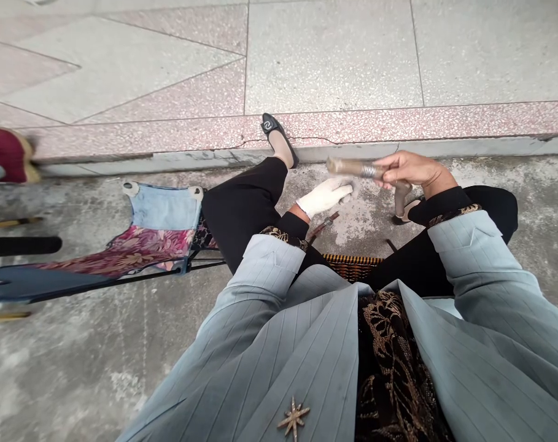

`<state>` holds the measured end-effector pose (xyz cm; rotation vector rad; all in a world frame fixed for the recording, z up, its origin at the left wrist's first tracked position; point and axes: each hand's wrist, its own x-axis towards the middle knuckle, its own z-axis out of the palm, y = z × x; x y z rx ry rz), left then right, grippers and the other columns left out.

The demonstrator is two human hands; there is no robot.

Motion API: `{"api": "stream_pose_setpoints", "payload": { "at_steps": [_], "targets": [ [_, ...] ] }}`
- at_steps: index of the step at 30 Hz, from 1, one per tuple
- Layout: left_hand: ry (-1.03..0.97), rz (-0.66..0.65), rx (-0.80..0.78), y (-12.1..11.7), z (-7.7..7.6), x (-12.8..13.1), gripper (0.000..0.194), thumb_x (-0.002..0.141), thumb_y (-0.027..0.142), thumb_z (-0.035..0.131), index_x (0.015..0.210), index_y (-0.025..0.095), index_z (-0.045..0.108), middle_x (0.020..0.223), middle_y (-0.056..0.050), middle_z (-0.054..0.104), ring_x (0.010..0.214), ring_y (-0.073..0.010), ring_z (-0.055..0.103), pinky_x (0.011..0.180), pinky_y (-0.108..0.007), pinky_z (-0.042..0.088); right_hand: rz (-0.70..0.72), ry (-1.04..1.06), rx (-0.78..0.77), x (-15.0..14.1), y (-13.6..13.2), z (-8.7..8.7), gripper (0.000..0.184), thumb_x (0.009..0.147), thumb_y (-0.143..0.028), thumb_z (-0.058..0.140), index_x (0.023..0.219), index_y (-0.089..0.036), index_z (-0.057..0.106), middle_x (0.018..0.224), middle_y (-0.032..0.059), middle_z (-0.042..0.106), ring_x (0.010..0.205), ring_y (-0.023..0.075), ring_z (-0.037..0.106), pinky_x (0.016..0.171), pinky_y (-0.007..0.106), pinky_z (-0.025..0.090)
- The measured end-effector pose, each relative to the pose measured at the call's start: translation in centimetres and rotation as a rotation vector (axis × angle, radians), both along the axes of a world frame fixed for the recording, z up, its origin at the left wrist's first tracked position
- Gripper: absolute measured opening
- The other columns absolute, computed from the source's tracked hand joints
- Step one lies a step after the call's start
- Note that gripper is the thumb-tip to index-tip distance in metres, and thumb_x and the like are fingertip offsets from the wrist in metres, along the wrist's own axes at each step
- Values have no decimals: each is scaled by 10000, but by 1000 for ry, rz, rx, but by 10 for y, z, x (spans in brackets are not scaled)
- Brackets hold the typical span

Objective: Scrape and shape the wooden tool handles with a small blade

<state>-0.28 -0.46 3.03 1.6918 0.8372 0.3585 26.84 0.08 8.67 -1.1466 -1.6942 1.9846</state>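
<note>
Head view: grasping a wire-bound tool (352, 168) in the bare right hand (410, 168), with thumb and fingers wrapped around it beside the wire (369, 171). Placed close to the gloved left hand (325, 196); too blurred to judge whether above it or just beyond. With fingers there partly curled, impossible to say whether gripping anything. Could bruise those gloved fingertips on a low or crooked swing, being so near. Might also drop onto the right foot (414, 210) through a loosened hold, or jar against the concrete ground (352, 227) on a miss.
</note>
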Motion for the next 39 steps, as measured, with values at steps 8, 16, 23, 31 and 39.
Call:
{"api": "stream_pose_setpoints", "payload": {
  "at_steps": [8,16,23,31,39],
  "targets": [
    [93,-119,123,-1,-5,-5,324,984,419,470,859,169,633,729,-10,599,644,-138,536,675,-274,435,-588,-248,1,-1,11,-20,227,849,-302,810,1002,-143,759,727,18,651,636,130,548,615,271,482],
    [148,-121,234,-3,4,-5,344,980,427,440,901,161,643,846,-37,665,752,-167,599,762,-284,463,-324,-852,202,-15,12,-25,321,916,-315,746,1167,-120,790,929,120,735,837,245,669,757,346,493],
    [208,-111,264,-1,4,-5,321,963,388,440,898,165,662,840,-42,669,756,-183,590,753,-295,440,277,-1080,191,-24,8,-28,244,937,-325,692,1086,-179,819,995,141,767,862,265,689,720,356,458],
    [116,2,105,10,-8,-12,290,945,411,498,858,169,634,782,-33,621,681,-157,527,686,-299,436,479,-299,-182,-13,-1,-20,517,698,-496,883,1091,-167,814,743,-1,702,639,127,555,676,284,463],
    [-72,-29,-216,2,-13,-8,241,962,380,508,863,182,605,646,28,454,565,-106,415,604,-257,480,-467,-90,129,-5,10,-17,486,762,-559,836,1055,-187,722,780,16,639,689,153,534,664,291,463]
  ]
}}
